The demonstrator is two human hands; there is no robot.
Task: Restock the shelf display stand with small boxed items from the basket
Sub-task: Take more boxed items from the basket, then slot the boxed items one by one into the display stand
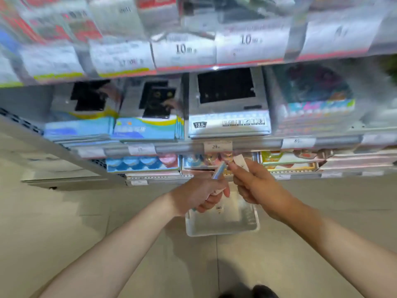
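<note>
Head view, centre of frame. The left hand (198, 195) is closed around a slim, pale blue boxed item (219, 171) whose far end projects toward the shelves; the right hand (253, 186) pinches a small white boxed item (241, 162) between thumb and fingers, its end likewise raised. Both hands are held above a white basket (253, 218) standing on the tiled floor (64, 222), lower centre; at least one small item lies in the basket, though motion blur hides how many. The shelf display stand (214, 145) fills the upper half, its lowest visible tier just beyond the fingertips.

Probable risks: the two boxes are close together and could knock each other as they advance, loosening a light pinch; a box might also catch the shelf's front rail and drop.

The boxes appear to be smooth, rigid card, long and rectangular. The basket looks like moulded plastic with a perforated wall. Shelf edges carry glossy paper price labels (218, 146).
</note>
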